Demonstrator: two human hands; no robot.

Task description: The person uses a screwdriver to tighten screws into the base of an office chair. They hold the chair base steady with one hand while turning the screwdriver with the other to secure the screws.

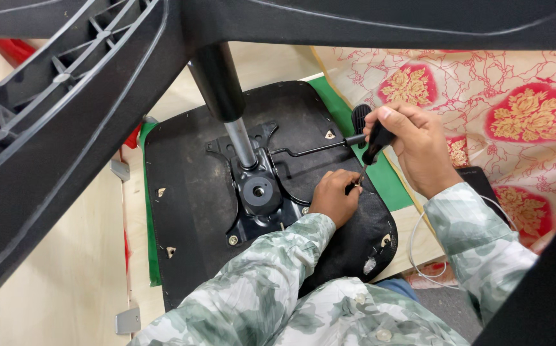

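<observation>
Head view, looking down on an office chair turned seat-down, read from left to right as I see it. At far left and across the top, a black plastic chair base (66, 109) with ribbed spokes fills the near field, out of focus. From it a gas-lift column (226, 102), black above and bright metal below, runs down into the black metal tilt mechanism (255, 192) fixed at the middle of the upturned seat underside (188, 211). The seat lies on a green cloth (387, 176) over a pale plywood surface (53, 275).

Right of the mechanism, my left hand (334, 197) rests on the seat underside, fingers pinched together around the tip of a screwdriver (374, 147); whether a screw sits beneath them I cannot tell. My right hand (415, 147) is above and just to the right, closed firmly on the screwdriver's black handle, the shaft slanting down to the left hand. The chair's adjustment lever (319, 148) passes just behind the tool, ending in a ribbed paddle. Both sleeves are pale green camouflage. At far right lies a red-and-cream floral sheet (515, 96), with a white cable (415, 250) near the right sleeve.
</observation>
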